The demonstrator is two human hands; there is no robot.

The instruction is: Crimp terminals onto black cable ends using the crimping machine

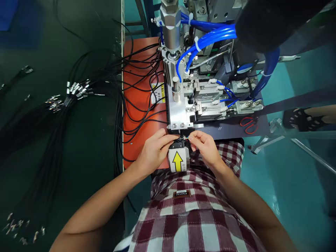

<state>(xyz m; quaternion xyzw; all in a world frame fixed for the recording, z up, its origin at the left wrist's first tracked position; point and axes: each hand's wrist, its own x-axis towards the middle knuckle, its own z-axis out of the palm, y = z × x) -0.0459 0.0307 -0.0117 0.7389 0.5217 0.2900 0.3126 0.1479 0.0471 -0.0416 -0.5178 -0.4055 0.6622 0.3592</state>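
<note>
My left hand [154, 148] is closed in a pinch at the black fixture [179, 144] at the front of the metal press machine [181, 105]. My right hand [204, 143] pinches thin coloured wire ends [186, 138] right at the fixture's slot. The two hands meet just above a white plate with a yellow arrow [178, 160]. What the left fingers hold is hidden; it seems to be a black cable.
Black cables [139, 87] loop over an orange mat [141, 105] to the left of the machine. Bundles of cables with metal terminals [76, 89] lie on the dark green table. Blue air hoses [207, 35] run above. Red-handled scissors [249, 125] lie to the right. Another person's sandalled foot [301, 119] shows at far right.
</note>
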